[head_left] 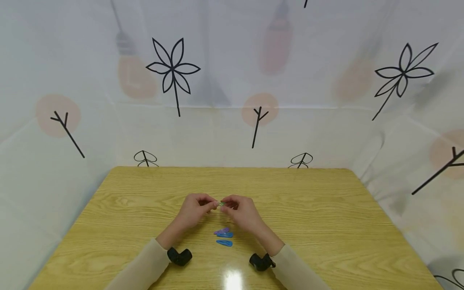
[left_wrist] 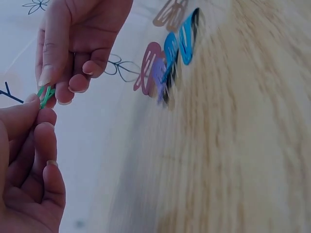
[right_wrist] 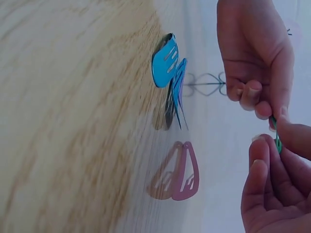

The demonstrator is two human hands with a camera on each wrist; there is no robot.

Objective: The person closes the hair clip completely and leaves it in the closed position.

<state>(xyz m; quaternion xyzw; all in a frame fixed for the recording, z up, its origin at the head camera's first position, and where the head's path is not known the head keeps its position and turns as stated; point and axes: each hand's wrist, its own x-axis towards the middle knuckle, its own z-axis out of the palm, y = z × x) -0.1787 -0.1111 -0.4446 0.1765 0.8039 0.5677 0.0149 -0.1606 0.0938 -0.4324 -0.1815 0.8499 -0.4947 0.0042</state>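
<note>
A small green snap hair clip (head_left: 222, 204) is held between the two hands above the table. My left hand (head_left: 193, 210) pinches one end of it between thumb and fingertips. At the other end, the thumb and forefinger of my right hand (head_left: 243, 212) grip it. Much of the clip is covered by fingers; green edges show in the left wrist view, where the clip (left_wrist: 46, 95) sits between both thumbs. Closer to the body lie a purple hair clip (head_left: 222, 231), a blue clip (head_left: 225, 235) against it, and another blue clip (head_left: 224, 243). A pink clip (right_wrist: 187, 172) shows in the wrist views.
The wood-grain table (head_left: 319, 209) has a glossy top that mirrors the clips. White cloth (head_left: 224, 137) printed with flowers and twigs hangs behind the table and at both sides. Black camera mounts (head_left: 180, 257) sit at both wrists, over beige sleeves (head_left: 145, 266).
</note>
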